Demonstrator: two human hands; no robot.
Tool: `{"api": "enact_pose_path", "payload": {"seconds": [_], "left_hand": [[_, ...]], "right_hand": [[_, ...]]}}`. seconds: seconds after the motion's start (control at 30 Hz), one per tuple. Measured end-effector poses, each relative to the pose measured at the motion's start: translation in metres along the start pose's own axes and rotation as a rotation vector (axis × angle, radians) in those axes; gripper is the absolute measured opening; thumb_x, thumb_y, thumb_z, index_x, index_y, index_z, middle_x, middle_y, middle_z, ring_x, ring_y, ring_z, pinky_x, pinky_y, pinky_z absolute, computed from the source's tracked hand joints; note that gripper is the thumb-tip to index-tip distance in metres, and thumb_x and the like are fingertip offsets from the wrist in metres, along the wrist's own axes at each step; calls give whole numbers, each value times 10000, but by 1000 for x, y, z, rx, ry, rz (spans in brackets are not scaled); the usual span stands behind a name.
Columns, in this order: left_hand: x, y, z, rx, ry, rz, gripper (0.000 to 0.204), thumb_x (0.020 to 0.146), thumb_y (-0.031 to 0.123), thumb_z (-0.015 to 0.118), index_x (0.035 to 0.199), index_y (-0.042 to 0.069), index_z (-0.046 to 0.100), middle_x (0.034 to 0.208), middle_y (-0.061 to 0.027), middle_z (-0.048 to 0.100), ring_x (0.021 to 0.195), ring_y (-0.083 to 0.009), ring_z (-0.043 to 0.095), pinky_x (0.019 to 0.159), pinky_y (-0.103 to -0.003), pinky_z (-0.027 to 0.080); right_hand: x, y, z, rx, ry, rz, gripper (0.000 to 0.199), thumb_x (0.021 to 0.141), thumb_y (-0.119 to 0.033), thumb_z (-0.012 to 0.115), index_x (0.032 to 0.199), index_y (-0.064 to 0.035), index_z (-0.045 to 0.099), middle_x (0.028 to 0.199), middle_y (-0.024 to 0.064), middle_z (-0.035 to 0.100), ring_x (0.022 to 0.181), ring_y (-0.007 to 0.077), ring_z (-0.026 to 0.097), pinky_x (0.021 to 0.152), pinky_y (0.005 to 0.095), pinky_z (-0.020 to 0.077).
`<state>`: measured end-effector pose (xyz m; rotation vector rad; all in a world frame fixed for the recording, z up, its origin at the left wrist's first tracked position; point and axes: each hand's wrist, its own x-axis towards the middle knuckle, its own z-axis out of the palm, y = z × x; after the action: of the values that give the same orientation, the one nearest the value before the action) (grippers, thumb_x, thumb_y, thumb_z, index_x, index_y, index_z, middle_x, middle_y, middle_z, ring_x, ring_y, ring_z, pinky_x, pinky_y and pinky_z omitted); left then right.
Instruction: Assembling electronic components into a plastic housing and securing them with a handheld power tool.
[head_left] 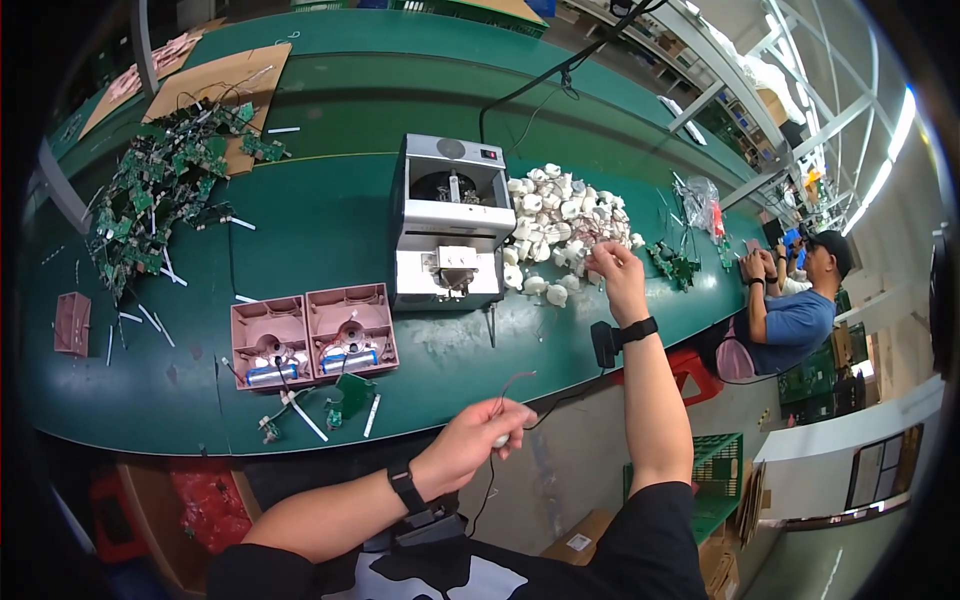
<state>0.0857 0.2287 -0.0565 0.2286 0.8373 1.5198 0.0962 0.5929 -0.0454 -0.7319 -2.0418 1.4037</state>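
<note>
My left hand (pixel 478 438) hovers below the table's near edge, pinched on a small white part with thin red and black wires (pixel 512 388) curling up from it. My right hand (pixel 616 272) reaches over the green table to the near edge of a heap of white plastic parts (pixel 560 215) and pinches thin wires there. Both wrists wear black bands. A grey and white box-shaped machine (pixel 450 220) stands just left of the heap. Two pink moulded trays (pixel 312 338) holding small assemblies sit in front of me.
A long green table (pixel 330 210) carries a pile of green circuit boards (pixel 165 180) at the far left, cardboard sheets (pixel 220 85) and a third pink tray (pixel 72 322). Another person (pixel 790 305) sits at the right end. Red and green crates stand below.
</note>
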Motion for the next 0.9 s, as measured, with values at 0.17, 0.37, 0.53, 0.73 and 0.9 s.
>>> {"api": "enact_pose_path", "payload": {"seconds": [0.17, 0.37, 0.53, 0.73, 0.9], "left_hand": [[-48, 11, -21, 228, -232, -102, 284, 1077, 298, 604, 1178, 43, 674, 869, 23, 626, 761, -87, 592, 681, -247, 465], [-92, 43, -28, 598, -484, -26, 319, 1059, 324, 628, 1205, 47, 687, 946, -22, 704, 814, -107, 674, 774, -275, 532], [-117, 53, -42, 712, -447, 223, 307, 1029, 293, 677, 1232, 65, 705, 866, -12, 700, 818, -109, 678, 772, -282, 518], [-144, 70, -57, 651, -378, 187, 290, 1021, 257, 690, 1222, 49, 709, 939, -26, 728, 841, -118, 685, 806, -282, 531], [-151, 75, -68, 562, -300, 174, 312, 1007, 232, 711, 1254, 42, 695, 1051, -51, 758, 877, -121, 690, 837, -293, 538]], "right_hand": [[-29, -51, 22, -704, 135, -381, 218, 925, -157, 768, 1102, -33, 738, 835, 56, 719, 740, 120, 658, 686, 286, 530], [-58, -44, 71, -914, -188, -384, 269, 885, -204, 799, 1114, -75, 741, 922, 94, 747, 781, 195, 708, 685, 322, 552], [-64, -37, 78, -1060, -236, -490, 304, 910, -214, 799, 1135, -23, 728, 907, 53, 750, 775, 141, 681, 715, 289, 542], [-45, -80, 44, -265, -109, -53, 371, 948, -209, 771, 1214, 19, 652, 1039, 40, 729, 923, 136, 680, 836, 298, 533], [-69, -141, 66, 61, -41, -155, 369, 944, -121, 750, 1250, 8, 590, 1154, 53, 707, 1067, 140, 657, 963, 287, 492]]}}
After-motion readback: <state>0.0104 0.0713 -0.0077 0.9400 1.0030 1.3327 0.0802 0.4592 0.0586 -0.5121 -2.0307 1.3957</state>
